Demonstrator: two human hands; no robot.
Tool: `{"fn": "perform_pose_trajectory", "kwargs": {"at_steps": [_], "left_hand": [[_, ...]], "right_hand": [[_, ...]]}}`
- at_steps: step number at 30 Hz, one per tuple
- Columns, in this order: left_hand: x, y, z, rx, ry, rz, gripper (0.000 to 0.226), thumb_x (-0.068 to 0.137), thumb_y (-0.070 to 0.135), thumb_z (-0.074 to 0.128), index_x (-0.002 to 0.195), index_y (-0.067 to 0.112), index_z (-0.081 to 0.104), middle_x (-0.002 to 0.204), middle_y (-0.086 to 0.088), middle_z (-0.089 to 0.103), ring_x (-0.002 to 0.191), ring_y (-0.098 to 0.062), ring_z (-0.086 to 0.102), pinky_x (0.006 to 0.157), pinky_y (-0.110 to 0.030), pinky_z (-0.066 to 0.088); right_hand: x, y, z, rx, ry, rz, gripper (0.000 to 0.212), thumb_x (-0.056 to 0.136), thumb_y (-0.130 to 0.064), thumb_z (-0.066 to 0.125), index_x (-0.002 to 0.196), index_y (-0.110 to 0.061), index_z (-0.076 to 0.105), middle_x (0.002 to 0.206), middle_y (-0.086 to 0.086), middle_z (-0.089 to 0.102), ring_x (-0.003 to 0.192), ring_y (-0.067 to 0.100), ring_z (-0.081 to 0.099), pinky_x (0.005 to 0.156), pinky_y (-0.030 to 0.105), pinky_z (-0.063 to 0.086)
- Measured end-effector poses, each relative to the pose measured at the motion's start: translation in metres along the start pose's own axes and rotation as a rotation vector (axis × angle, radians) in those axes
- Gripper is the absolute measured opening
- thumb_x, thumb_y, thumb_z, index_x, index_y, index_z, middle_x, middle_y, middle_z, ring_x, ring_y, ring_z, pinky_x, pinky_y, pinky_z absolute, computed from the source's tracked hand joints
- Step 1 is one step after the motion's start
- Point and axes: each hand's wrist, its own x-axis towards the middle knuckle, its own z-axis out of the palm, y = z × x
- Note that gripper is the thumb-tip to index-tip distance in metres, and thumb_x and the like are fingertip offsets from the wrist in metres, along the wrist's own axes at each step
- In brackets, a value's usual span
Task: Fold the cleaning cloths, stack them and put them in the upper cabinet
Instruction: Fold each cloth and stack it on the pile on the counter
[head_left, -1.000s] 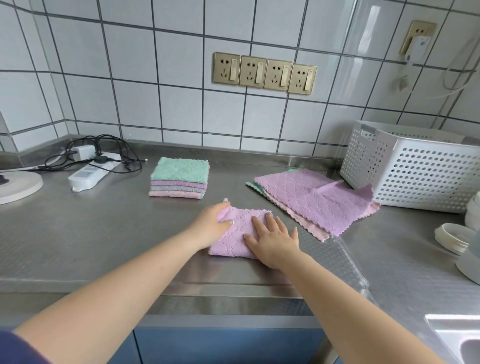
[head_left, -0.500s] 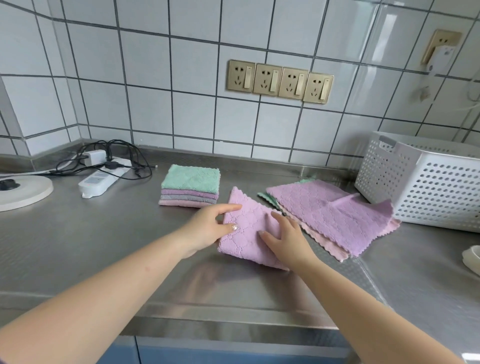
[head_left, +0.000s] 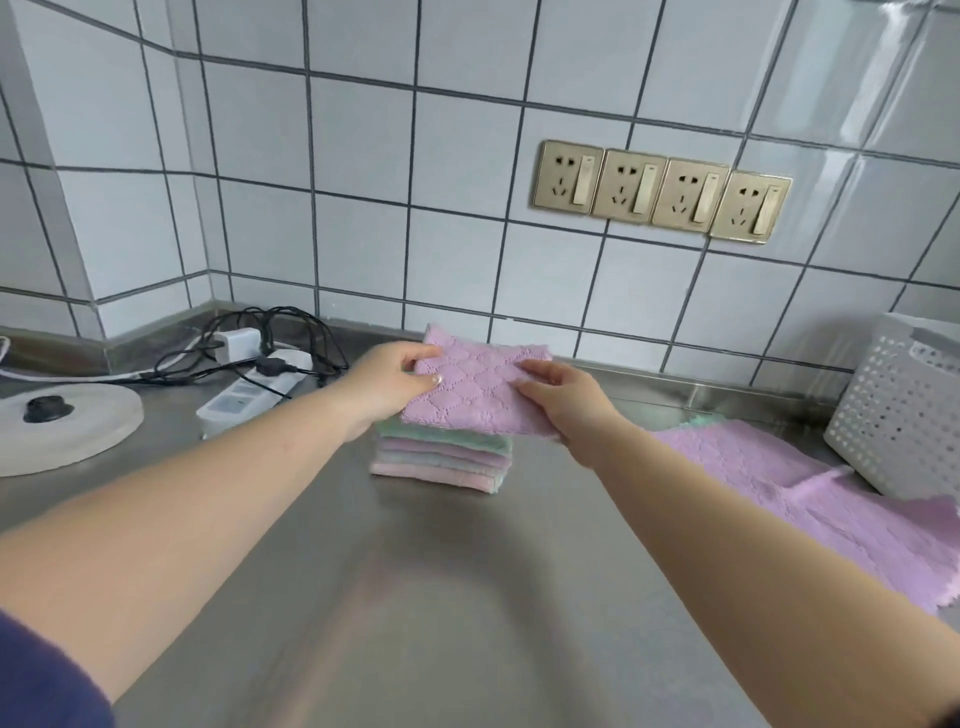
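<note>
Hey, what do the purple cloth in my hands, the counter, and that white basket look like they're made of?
Purple cloth: soft plush microfibre, by its fuzzy quilted surface; likely, not certain. Counter: brushed stainless steel, a dull grey sheen with soft reflections. White basket: probably matte moulded plastic, with regular punched holes.

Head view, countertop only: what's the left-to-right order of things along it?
Round white appliance base → white power strip with black cables → stack of folded green and pink cloths → flat unfolded purple cloth → white perforated plastic basket.
</note>
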Motion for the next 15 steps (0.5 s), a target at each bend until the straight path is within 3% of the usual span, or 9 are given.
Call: {"fn": "perform_pose_trajectory", "kwargs": {"at_steps": [4, 9, 15], "left_hand": [[0.025, -0.022, -0.011, 0.092, -0.001, -0.053, 0.043, 0.088, 0.012, 0.061, 0.130, 0.016, 0.054, 0.111, -0.001, 0.050, 0.105, -0.013, 0.046, 0.090, -0.023, 0.034], [0.037, -0.041, -0.011, 0.087, -0.043, -0.112, 0.046, 0.087, 0.011, 0.063, 0.131, 0.015, 0.052, 0.137, -0.008, 0.049, 0.128, -0.018, 0.045, 0.098, -0.023, 0.033], [0.043, -0.051, -0.005, 0.106, -0.058, -0.123, 0.046, 0.088, 0.011, 0.062, 0.132, 0.013, 0.050, 0.142, -0.008, 0.045, 0.131, -0.018, 0.041, 0.097, -0.021, 0.031]], "right_hand": [[0.029, 0.001, 0.022, -0.092, -0.041, 0.033, 0.034, 0.089, -0.024, 0.061, 0.123, -0.028, 0.060, 0.109, -0.004, 0.060, 0.070, 0.006, 0.051, 0.046, 0.017, 0.040], [0.043, 0.019, 0.034, -0.134, -0.062, 0.072, 0.033, 0.090, -0.024, 0.060, 0.124, -0.027, 0.060, 0.104, -0.005, 0.061, 0.070, 0.005, 0.051, 0.053, 0.019, 0.042], [0.051, 0.033, 0.037, -0.131, -0.047, 0.096, 0.033, 0.091, -0.024, 0.059, 0.123, -0.029, 0.060, 0.097, -0.005, 0.060, 0.062, 0.008, 0.046, 0.049, 0.020, 0.037]]}}
